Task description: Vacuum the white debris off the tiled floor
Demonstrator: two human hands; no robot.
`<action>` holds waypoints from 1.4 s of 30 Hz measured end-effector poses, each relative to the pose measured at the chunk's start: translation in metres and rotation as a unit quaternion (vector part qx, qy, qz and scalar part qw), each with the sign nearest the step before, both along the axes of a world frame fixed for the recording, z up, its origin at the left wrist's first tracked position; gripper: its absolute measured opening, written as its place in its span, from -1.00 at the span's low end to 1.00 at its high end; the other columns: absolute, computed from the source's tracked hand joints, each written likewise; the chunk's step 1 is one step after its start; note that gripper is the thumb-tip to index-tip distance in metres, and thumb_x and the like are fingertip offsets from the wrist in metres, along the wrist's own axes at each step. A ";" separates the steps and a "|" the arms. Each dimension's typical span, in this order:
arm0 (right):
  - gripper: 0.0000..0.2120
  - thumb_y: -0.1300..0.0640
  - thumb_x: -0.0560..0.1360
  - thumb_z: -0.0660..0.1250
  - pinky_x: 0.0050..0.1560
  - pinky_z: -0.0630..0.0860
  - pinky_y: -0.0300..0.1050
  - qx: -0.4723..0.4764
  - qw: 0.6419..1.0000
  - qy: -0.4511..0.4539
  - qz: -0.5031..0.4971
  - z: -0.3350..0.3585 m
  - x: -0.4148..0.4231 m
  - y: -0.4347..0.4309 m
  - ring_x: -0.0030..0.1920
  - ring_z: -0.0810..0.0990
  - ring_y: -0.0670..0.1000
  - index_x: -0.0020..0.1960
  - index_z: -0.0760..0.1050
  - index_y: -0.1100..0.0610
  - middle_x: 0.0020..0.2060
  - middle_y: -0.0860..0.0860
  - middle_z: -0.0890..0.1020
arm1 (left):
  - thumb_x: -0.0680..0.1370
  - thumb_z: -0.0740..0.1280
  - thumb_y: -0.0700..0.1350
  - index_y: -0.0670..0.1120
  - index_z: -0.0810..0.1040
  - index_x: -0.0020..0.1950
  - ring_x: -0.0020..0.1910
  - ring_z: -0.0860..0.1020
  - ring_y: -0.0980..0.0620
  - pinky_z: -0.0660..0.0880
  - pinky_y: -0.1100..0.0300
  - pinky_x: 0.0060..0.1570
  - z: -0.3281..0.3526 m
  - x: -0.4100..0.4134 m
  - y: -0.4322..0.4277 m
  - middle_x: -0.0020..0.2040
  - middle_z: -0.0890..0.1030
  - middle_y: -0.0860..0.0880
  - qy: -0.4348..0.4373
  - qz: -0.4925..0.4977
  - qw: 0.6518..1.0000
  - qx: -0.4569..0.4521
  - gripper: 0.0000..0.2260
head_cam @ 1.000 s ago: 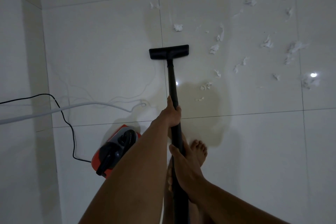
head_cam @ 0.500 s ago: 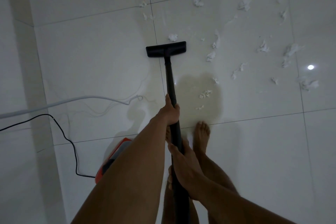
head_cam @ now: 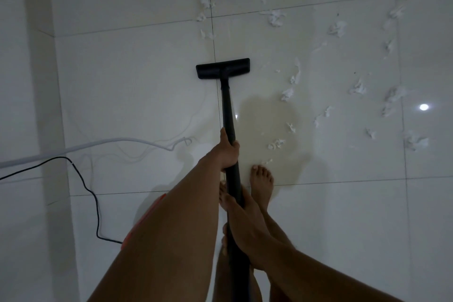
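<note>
While left hand and right hand grip wand, debris lies ahead, rightward.

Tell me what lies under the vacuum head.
Tiled floor shows around the vacuum head, which straddles a grout line. Anything beneath it is covered; the nearest visible white scraps lie to its right.

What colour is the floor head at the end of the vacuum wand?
The floor head is black, matching the wand. It shows best in the head view.
</note>
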State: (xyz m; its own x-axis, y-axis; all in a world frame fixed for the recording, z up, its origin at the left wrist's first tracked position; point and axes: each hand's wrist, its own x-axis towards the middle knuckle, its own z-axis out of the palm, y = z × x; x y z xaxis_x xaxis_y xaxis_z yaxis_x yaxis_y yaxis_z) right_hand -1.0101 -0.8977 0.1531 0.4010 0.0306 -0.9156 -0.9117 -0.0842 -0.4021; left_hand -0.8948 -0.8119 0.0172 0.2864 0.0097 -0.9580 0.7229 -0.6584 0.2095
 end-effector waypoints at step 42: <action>-0.50 -0.01 0.66 0.21 -0.01 0.67 0.23 0.034 0.995 0.096 0.002 -0.006 0.212 0.114 -0.26 0.60 0.13 0.52 0.12 -0.27 -0.18 0.20 0.58 | 0.73 0.00 0.14 0.17 -0.40 0.61 0.32 0.53 -0.26 0.53 -0.16 0.31 0.002 0.207 0.111 0.56 0.34 -0.23 0.025 -0.050 0.998 0.006 -0.36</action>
State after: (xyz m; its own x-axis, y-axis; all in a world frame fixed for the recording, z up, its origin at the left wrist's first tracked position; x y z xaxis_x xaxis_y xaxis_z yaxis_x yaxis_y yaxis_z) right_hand -0.7986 -0.7834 0.1476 0.2192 0.0955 -0.9710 -0.9718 -0.0672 -0.2260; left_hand -0.6875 -0.7008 0.0194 0.2385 -0.0052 -0.9711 0.6630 -0.7298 0.1668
